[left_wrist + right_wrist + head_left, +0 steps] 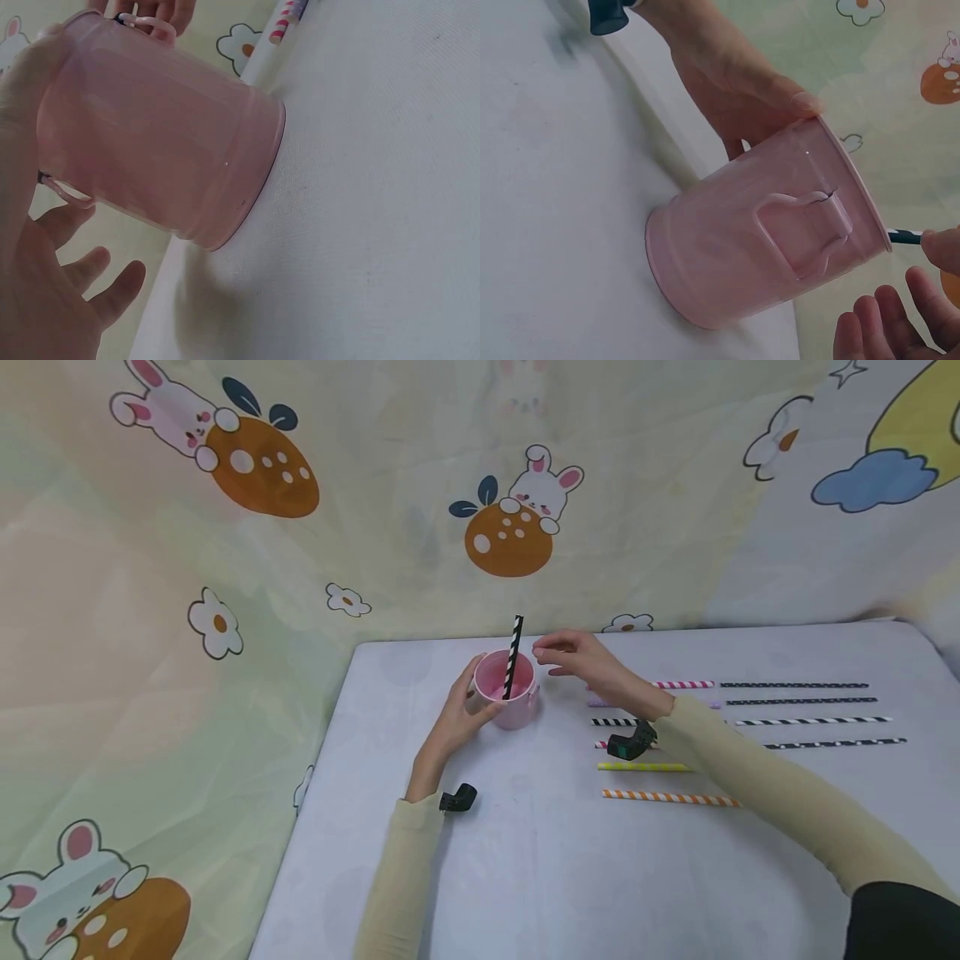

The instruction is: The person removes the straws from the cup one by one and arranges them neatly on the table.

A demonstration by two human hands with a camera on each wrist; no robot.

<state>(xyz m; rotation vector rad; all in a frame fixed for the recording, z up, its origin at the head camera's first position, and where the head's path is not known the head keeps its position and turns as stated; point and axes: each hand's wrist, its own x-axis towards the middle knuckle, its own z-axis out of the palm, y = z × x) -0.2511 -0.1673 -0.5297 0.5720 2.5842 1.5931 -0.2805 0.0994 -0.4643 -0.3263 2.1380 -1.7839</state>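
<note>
A pink bucket (516,714) with small side handles stands on the table, and my left hand (456,714) holds it at the rim, thumb on the near side. In the left wrist view that hand's thumb lies along the bucket (150,127) while some fingers stick out free. A black-and-white striped straw (513,656) leans upright inside the bucket, its top above the rim. Just right of the straw is my right hand (581,664), fingers loosely bent and apart from it in the head view. In the right wrist view its thumb overlaps the straw (905,237).
Several paper straws lie in two columns on the white table (525,860) to the right, including a yellow straw (645,767), an orange striped straw (667,798) and a black dotted straw (795,685). My right forearm crosses over some. A printed cloth (405,527) hangs behind.
</note>
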